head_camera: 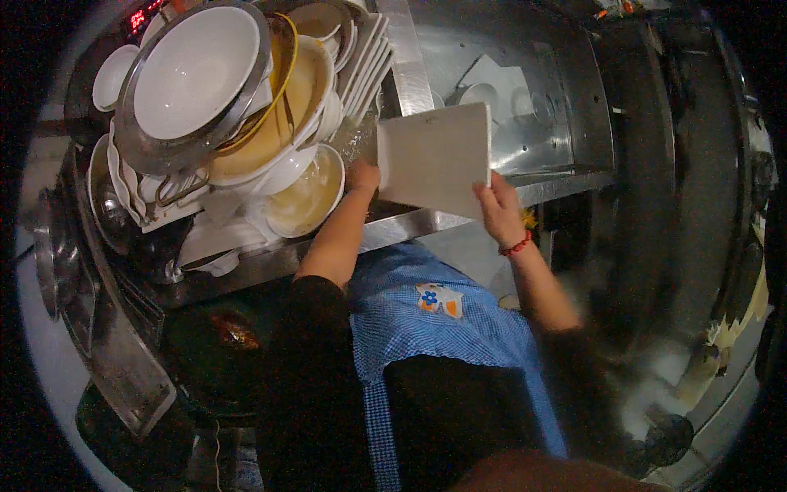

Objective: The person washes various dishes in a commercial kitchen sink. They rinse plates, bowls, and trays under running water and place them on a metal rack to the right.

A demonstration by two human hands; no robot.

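A white rectangular plate [433, 160] is held tilted over the divider between two stainless steel sinks. My right hand [501, 206], with a red bead bracelet at the wrist, grips its lower right edge. My left hand [363, 177] is at the plate's left edge, over the left basin; its fingers are partly hidden, and whether they grip anything is unclear. Left of it, a white bowl [307, 197] holds yellowish liquid. Farther left rises a heap of dishes, with a white oval bowl [197, 74] inside a metal pan [150, 150] on top.
Several white rectangular plates [367, 67] lean in a stack behind the bowls. The right steel sink [553, 147] holds white dishes [482, 92]. The sink's front rim [406, 227] runs before my apron. A metal tray [132, 381] stands at lower left, near a dark green bin [209, 369].
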